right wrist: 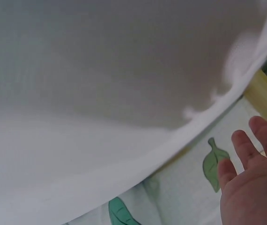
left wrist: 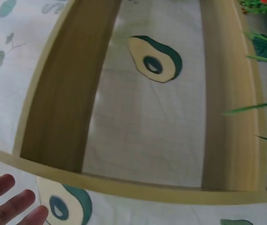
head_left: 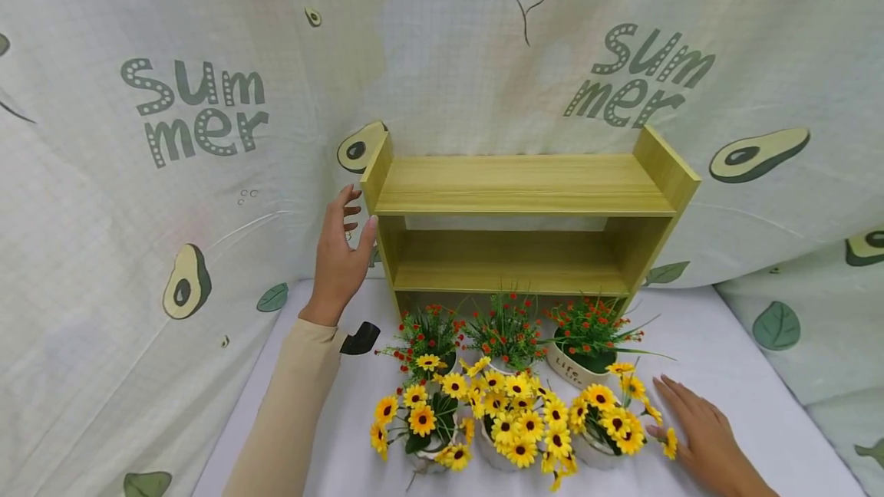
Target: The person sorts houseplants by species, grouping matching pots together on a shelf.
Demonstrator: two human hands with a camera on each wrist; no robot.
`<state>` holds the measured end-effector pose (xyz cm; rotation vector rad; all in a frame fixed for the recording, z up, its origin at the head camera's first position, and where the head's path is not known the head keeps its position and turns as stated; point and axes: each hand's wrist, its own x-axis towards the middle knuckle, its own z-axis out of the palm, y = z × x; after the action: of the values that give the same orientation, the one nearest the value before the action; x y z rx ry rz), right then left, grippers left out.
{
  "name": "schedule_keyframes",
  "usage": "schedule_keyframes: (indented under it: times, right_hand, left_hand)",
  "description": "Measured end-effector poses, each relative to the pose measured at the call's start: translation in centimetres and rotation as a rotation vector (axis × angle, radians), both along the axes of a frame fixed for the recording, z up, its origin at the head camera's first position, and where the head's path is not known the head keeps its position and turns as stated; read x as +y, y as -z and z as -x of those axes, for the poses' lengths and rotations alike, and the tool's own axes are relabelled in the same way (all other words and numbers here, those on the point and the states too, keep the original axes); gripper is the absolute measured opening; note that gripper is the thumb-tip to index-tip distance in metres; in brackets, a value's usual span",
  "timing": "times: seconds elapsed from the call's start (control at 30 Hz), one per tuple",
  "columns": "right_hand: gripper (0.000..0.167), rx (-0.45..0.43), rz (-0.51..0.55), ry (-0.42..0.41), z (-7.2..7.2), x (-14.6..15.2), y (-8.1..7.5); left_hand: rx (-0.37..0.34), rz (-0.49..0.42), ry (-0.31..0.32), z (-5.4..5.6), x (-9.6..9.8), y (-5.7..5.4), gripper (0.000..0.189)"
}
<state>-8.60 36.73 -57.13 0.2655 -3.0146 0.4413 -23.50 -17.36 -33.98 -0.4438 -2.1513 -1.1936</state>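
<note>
A light wooden two-tier shelf (head_left: 525, 184) stands against the cloth backdrop. My left hand (head_left: 340, 255) is raised at its upper left side, thumb and fingers spread beside the side panel (left wrist: 119, 187). In the left wrist view, the fingertips (left wrist: 11, 201) appear just outside that panel. Low at the right, my right hand (head_left: 707, 436) is over the white tabletop, fingers extended and holding nothing. Its fingertips are right beside the rightmost pot of yellow flowers (head_left: 615, 424). The right wrist view shows this hand (right wrist: 255, 183) with its fingers apart.
Two more pots of yellow flowers (head_left: 423, 420) (head_left: 521, 428) share the front row. Behind them, three pots with red-dotted greenery (head_left: 431, 332) (head_left: 507, 328) (head_left: 587, 328) line the shelf's foot. A black strap piece (head_left: 361, 338) is at my left wrist.
</note>
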Motion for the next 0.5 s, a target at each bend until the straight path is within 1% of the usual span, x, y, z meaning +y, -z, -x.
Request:
schedule_keyframes:
  times: [0.1,0.23,0.33,0.4,0.5]
  right_hand:
    - [0.067,0.022,-0.011,-0.016,-0.4,-0.1,0.1]
    - [0.072,0.005,-0.014,-0.013,-0.8,-0.2,0.1]
    - [0.081,-0.024,-0.007,-0.005,-1.0,-0.3,0.0]
    - [0.083,-0.019,0.006,-0.012,-1.2,-0.4,-0.1]
    - [0.084,-0.025,0.053,-0.022,-1.4,-0.6,-0.1]
  left_hand:
    - [0.031,-0.03,0.008,0.4,0.5,-1.0,0.059]
    - [0.047,-0.054,0.004,0.7,1.1,-2.0,0.057]
    - [0.052,-0.064,0.002,0.9,1.4,-2.4,0.054]
    - [0.064,-0.07,-0.002,1.1,1.5,-2.5,0.051]
    - [0.093,-0.065,-0.023,1.4,1.6,-2.7,0.044]
